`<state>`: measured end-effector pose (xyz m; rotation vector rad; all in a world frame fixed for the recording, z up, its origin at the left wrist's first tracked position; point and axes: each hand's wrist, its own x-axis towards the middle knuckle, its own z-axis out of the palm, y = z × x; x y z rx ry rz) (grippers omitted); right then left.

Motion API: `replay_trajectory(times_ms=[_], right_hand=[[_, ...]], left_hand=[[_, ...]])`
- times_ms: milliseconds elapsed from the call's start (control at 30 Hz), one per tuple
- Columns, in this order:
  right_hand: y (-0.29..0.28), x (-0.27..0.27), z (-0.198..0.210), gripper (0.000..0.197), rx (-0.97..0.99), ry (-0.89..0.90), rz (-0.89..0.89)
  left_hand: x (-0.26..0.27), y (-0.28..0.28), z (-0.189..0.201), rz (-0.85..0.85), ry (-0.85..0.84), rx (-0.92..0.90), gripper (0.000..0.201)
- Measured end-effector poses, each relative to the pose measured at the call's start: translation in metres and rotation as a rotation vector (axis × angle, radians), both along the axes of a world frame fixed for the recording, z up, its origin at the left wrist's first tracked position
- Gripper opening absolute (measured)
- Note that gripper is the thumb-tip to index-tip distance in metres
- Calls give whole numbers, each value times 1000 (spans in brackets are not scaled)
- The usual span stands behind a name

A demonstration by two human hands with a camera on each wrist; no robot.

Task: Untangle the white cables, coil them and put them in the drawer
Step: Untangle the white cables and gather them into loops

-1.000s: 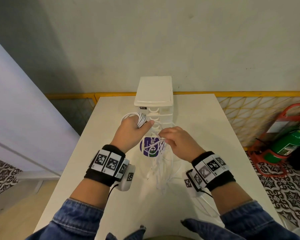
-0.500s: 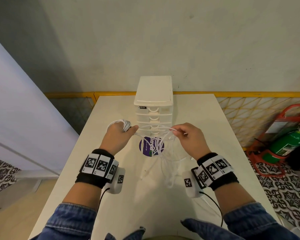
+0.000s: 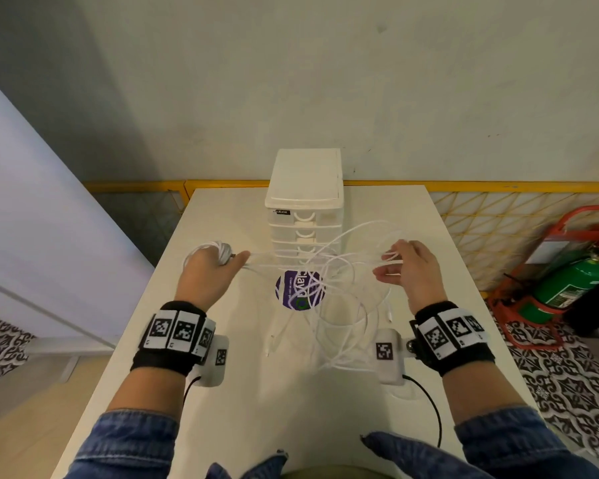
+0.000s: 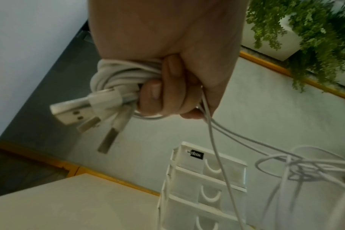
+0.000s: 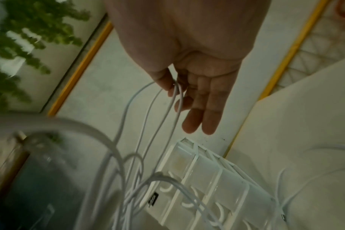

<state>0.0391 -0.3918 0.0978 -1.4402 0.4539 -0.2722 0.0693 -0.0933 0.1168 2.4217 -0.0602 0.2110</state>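
My left hand grips a coiled bundle of white cables left of the drawer unit. In the left wrist view the fingers curl round the coil, and several USB plugs stick out. Taut strands run from it to a loose tangle that hangs over the table. My right hand is raised on the right. It pinches a few strands between thumb and forefinger, the other fingers straight. All drawers look closed.
A round purple sticker lies on the table under the tangle. Loose cable ends trail on the tabletop. A green fire extinguisher on a red stand is on the floor to the right. A yellow-railed fence runs behind the table.
Both hands have moved apart, the left one to the left and the right one to the right. The strands between them are stretched out and the tangle has spread wider.
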Motion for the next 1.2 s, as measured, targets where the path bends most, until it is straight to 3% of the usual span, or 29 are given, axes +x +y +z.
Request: replay_trajectory(times_ms=[133, 300, 433, 533, 700, 867, 933, 1000, 1067, 1200], right_hand=[[-6, -1, -9, 16, 107, 38, -51], [-10, -2, -26, 14, 49, 108, -36], [-7, -6, -30, 11, 101, 142, 55], [1, -7, -21, 11, 140, 89, 154], [27, -8, -4, 11, 167, 10, 323], [41, -13, 4, 10, 234, -73, 417], [46, -16, 4, 11, 280, -81, 448], [48, -18, 6, 14, 275, -72, 479], [43, -18, 11, 17, 243, -50, 463], [11, -20, 8, 34, 353, 74, 333]], left_hand=[[5, 9, -2, 36, -46, 33, 50], [7, 5, -3, 113, -27, -48, 50], [10, -10, -1, 28, -3, -59, 49], [13, -21, -5, -71, 97, 12, 61], [-5, -67, -22, -265, 410, -55, 60], [-10, -96, -47, -303, 569, -47, 71], [-14, -106, -52, -391, 569, 51, 71], [-17, -113, -60, -423, 522, 153, 57], [-14, -110, -64, -368, 434, 240, 41], [9, -74, -60, -172, 350, 345, 33]])
